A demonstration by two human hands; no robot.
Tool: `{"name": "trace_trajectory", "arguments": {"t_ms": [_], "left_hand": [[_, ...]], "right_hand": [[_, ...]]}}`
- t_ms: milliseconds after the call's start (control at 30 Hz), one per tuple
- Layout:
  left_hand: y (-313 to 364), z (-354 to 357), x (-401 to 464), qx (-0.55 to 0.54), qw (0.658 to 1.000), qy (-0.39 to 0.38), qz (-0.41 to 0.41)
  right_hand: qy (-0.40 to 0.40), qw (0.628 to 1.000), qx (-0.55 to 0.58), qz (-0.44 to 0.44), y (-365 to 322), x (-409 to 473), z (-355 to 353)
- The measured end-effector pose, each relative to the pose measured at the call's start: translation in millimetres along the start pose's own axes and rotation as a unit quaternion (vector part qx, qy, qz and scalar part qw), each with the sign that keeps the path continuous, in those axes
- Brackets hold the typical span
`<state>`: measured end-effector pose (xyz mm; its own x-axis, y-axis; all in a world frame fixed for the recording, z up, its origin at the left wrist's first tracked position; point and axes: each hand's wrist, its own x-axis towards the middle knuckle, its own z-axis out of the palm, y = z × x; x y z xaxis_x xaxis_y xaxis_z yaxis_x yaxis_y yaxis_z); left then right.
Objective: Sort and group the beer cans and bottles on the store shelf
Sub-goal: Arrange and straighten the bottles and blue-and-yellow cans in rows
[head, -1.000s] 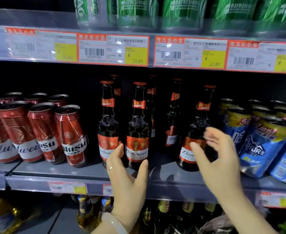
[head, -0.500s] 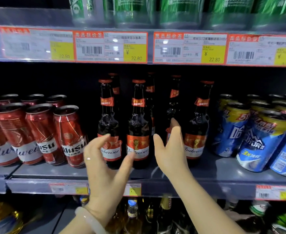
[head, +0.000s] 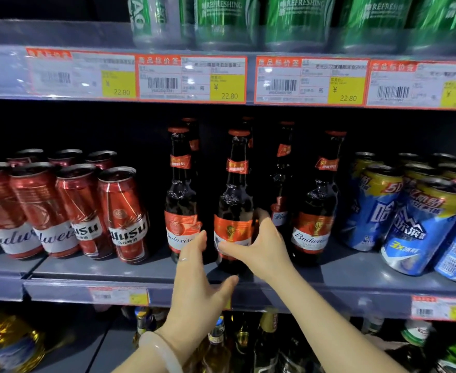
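The green cans (head: 297,20) on the top shelf read "REFRESHING". Three price tags (head: 192,79) on the shelf edge below them show "¥ 22.80". The dark bottles (head: 314,208) carry "Budweiser" in script on their red labels. Two red cans (head: 126,214) read "WUSU"; the red cans (head: 9,211) left of them show part of "Budweiser". A blue can (head: 420,227) shows "3X".

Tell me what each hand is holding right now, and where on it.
The right hand grips the middle Budweiser bottle at its lower label. The left hand holds nothing.
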<state>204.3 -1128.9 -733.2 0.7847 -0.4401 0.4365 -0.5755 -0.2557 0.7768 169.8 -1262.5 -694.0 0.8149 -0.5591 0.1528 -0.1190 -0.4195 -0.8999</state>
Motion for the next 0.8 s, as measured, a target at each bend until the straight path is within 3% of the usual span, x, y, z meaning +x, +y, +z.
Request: {"name": "trace_trajectory", "arguments": {"t_ms": [200, 433, 633, 800], "left_hand": [[20, 21, 24, -0.104, 0.992, -0.07, 0.011], [19, 16, 22, -0.151, 0.988, -0.001, -0.026], [20, -10, 15, -0.136, 0.989, 0.052, -0.027], [9, -37, -9, -0.127, 0.988, 0.057, -0.063]], "right_hand": [[-0.011, 1.0, 0.009, -0.008, 13, -9, -17], [-0.105, 0.99, 0.091, 0.013, 4, -10, -33], [-0.034, 0.996, 0.056, -0.06, -18, 7, -25], [0.05, 0.999, 0.019, 0.007, -26, 38, -16]]}}
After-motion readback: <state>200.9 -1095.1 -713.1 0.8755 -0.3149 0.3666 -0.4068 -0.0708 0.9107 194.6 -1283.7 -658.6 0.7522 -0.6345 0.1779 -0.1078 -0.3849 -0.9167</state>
